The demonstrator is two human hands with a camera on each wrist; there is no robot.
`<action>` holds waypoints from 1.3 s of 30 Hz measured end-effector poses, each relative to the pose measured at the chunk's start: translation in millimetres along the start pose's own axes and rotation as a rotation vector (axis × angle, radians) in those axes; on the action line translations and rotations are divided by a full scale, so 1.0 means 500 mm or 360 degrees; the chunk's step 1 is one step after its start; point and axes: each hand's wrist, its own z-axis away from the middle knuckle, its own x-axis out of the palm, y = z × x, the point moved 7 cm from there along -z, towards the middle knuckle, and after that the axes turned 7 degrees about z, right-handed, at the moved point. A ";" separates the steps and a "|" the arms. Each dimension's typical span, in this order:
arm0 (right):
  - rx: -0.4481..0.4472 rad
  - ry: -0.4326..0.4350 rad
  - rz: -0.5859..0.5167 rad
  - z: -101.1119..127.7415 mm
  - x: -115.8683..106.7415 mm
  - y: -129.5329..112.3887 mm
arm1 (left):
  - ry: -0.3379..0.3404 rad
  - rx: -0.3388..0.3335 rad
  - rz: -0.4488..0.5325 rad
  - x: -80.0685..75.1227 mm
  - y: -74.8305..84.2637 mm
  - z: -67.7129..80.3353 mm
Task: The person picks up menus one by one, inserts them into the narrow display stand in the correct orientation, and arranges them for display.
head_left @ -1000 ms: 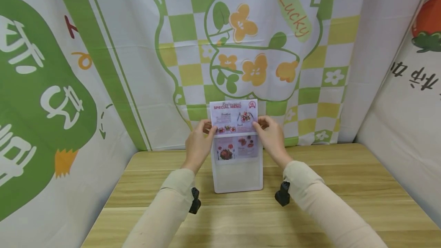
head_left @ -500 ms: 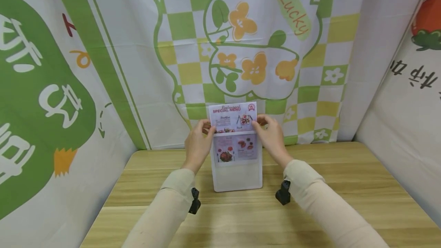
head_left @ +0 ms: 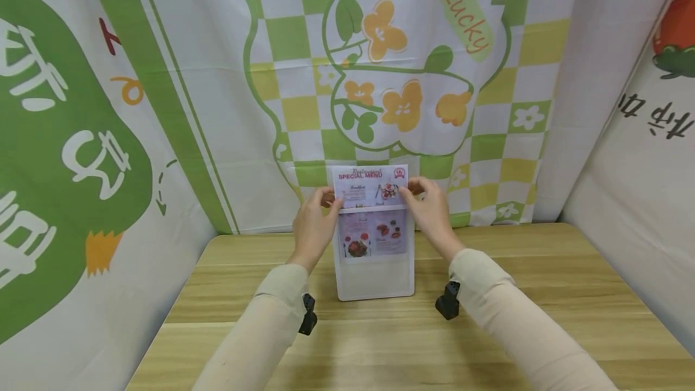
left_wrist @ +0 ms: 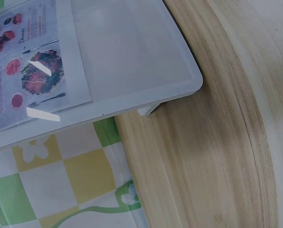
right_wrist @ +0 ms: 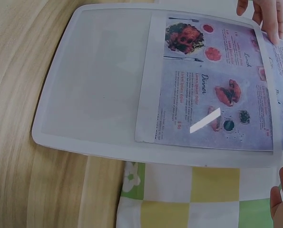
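Observation:
A printed menu sheet (head_left: 370, 186) stands partly inside a white-rimmed display frame (head_left: 374, 279) with a see-through front. The sheet's upper part sticks out above the frame's top edge, and its lower part shows through the front. My left hand (head_left: 316, 222) pinches the sheet's left edge between thumb and fingers. On the opposite edge my right hand (head_left: 431, 213) pinches it likewise. The lower end of the sheet (right_wrist: 198, 90) lies some way above the frame's bottom, as the right wrist view shows. The frame leans upright, and part of a white support (left_wrist: 148, 109) shows behind it.
The wooden table (head_left: 244, 324) extends to both sides and in front of the frame. Close behind stands a green and white checked curtain (head_left: 293, 41). More printed cloth (head_left: 179, 198) hangs at the left, and a white one (head_left: 624, 180) at the right.
The menu sheet has slid down further into the frame, so less of it sticks out on top. Both hands keep their pinch on its edges.

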 end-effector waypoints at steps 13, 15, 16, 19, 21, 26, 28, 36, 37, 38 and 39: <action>0.0019 -0.0093 0.0011 0.013 0.013 0.018 | 0.0017 0.0025 0.0013 -0.004 0.003 -0.002; 0.0012 -0.0100 0.0009 0.013 0.014 0.017 | 0.0019 0.0024 0.0013 -0.004 -0.001 0.002; 0.0008 -0.0102 0.0009 0.014 0.014 0.016 | 0.0022 0.0024 0.0015 -0.004 -0.003 0.003; -0.0013 -0.0097 0.0006 0.013 0.013 0.008 | 0.0040 0.0042 0.0002 -0.005 -0.006 0.007; -0.0030 -0.0088 0.0000 0.012 0.012 0.003 | 0.0047 0.0046 0.0002 -0.005 -0.007 0.008; -0.0064 -0.0060 -0.0041 0.008 0.007 -0.009 | 0.0035 0.0039 -0.0021 0.000 -0.011 0.010; -0.0075 -0.0046 -0.0053 0.007 0.005 -0.011 | 0.0036 0.0036 -0.0029 0.001 -0.011 0.010; -0.0064 -0.0032 -0.0035 0.012 0.006 -0.006 | 0.0091 0.0072 0.0012 -0.004 0.001 0.003; -0.0063 -0.0036 -0.0033 0.013 0.007 -0.005 | 0.0098 0.0084 0.0013 -0.005 0.003 0.002; -0.0065 -0.0037 -0.0030 0.014 0.007 -0.004 | 0.0106 0.0099 0.0020 -0.006 0.006 0.001; -0.0065 -0.0037 -0.0031 0.015 0.007 -0.003 | 0.0112 0.0116 0.0022 -0.006 0.008 0.001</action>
